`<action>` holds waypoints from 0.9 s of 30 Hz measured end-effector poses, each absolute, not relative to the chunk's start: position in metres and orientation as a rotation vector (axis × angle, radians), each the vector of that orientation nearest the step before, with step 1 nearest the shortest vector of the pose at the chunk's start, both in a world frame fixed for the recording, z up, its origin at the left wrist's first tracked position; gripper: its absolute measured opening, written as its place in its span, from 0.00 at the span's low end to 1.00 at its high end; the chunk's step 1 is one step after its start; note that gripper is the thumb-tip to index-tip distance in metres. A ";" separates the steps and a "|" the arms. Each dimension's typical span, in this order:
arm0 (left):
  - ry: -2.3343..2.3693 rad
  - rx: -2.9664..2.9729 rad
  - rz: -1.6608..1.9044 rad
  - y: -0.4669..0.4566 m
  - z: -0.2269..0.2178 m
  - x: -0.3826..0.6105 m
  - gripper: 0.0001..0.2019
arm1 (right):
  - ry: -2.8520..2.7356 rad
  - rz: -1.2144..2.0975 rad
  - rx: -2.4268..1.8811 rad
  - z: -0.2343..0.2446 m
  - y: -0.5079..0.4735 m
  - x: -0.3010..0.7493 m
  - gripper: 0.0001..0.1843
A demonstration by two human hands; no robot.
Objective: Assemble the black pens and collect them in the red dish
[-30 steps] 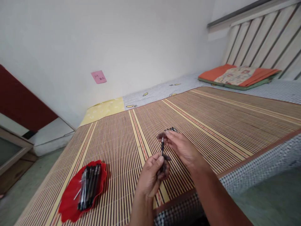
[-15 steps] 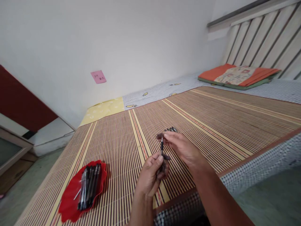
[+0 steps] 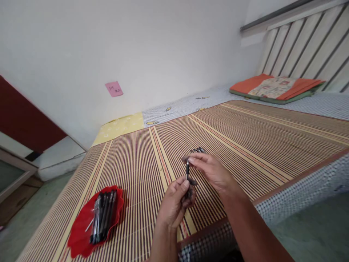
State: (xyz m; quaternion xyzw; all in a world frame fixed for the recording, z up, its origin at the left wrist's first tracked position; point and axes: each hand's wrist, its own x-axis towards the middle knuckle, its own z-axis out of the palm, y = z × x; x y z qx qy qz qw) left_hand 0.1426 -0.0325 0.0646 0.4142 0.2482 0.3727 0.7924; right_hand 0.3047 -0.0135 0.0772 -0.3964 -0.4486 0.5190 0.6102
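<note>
My left hand (image 3: 176,198) is closed around the lower part of a pen (image 3: 187,169), which stands nearly upright with its dark grip and silvery tip at the top. Thumb and fingers of my right hand (image 3: 208,167) pinch at that tip from above and the right. Some fingertips on both hands look dark. Just beyond my right hand, several black pens (image 3: 201,149) lie on the striped mat (image 3: 136,163), partly hidden by the hand. To the left, a red scalloped plate (image 3: 79,233) bears several black and clear pens (image 3: 105,214).
The mat covers a bed with a checked sheet (image 3: 180,103). Folded orange and green bedding (image 3: 275,87) lies at the far right by a slatted white headboard (image 3: 308,45). A pink note (image 3: 114,88) is stuck to the wall behind.
My right fingers have shifted slightly at the pen's tip. My left hand, the pen and the plate stay practically where they were.
</note>
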 end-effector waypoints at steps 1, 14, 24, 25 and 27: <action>0.532 0.892 0.800 -0.033 0.064 0.143 0.15 | -1.036 1.190 -0.926 0.077 -0.013 0.305 0.10; 0.548 0.876 0.805 -0.032 0.061 0.144 0.16 | -1.085 1.202 -0.921 0.082 -0.014 0.303 0.12; 0.640 0.998 0.827 -0.033 0.062 0.147 0.16 | -1.030 1.144 -1.006 0.079 -0.011 0.301 0.14; 0.668 1.039 0.846 -0.032 0.062 0.148 0.16 | -1.034 1.137 -1.003 0.078 -0.010 0.301 0.14; 0.737 1.103 0.909 -0.030 0.061 0.148 0.15 | -1.013 1.118 -0.971 0.073 -0.007 0.304 0.14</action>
